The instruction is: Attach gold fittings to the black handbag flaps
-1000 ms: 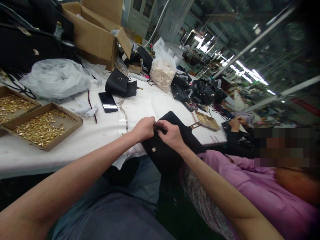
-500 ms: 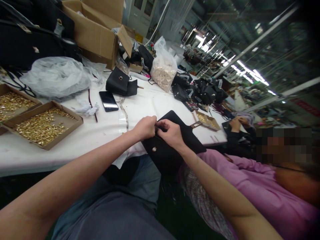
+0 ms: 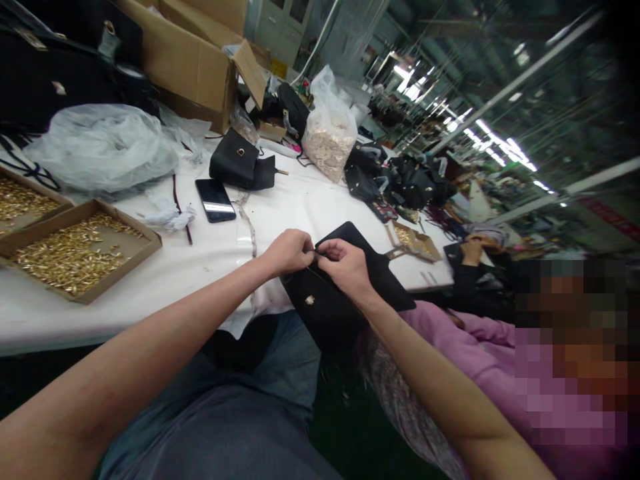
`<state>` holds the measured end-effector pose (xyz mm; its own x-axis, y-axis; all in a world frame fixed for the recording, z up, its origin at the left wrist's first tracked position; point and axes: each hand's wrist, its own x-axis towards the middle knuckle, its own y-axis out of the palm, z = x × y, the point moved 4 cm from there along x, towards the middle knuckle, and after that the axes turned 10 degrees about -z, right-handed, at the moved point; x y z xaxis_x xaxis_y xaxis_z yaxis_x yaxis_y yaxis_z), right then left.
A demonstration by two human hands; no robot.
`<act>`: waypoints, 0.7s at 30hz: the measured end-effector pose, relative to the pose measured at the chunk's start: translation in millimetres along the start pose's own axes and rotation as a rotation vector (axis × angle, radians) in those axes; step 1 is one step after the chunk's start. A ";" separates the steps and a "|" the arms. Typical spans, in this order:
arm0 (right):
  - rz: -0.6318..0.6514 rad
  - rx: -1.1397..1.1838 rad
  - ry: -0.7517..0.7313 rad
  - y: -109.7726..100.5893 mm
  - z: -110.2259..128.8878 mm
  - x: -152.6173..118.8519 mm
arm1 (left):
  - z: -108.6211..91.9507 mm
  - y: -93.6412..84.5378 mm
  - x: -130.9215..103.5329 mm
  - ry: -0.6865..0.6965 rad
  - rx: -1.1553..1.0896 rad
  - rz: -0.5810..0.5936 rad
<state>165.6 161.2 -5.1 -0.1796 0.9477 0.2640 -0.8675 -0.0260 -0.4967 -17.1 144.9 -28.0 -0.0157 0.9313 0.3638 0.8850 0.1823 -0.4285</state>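
Observation:
A black handbag (image 3: 327, 317) with a small gold-coloured fitting (image 3: 310, 301) on its front lies tilted at the table's near edge, partly over my lap. Above its upper part my left hand (image 3: 291, 252) is closed in a pinch. Facing it, almost touching, my right hand (image 3: 346, 267) also pinches, its wrist over the bag. Between the two sets of fingertips runs a thin dark strip (image 3: 316, 251), mostly covered by the fingers. Whether the strip is joined to the bag I cannot tell.
Cardboard trays of small gold-coloured metal pieces (image 3: 75, 260) stand at left, with a phone (image 3: 215, 200) and a small black bag (image 3: 235, 160) farther back. A filled plastic bag (image 3: 330, 140) stands behind. A co-worker in a pink top (image 3: 435, 333) sits close at right.
My fingertips have shifted slightly, and the thin dark strip between them shows more clearly. The handbag stays almost in place; the view has moved a little.

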 end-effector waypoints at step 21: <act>0.052 -0.050 -0.019 3.1 8.7 -0.6 | -4.2 -16.6 -1.0 0.066 -0.104 0.102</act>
<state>159.0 157.8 0.4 -0.2332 0.9391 0.2524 -0.8326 -0.0587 -0.5508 -29.8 139.6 -17.8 0.1041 0.9200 0.3778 0.9238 0.0512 -0.3794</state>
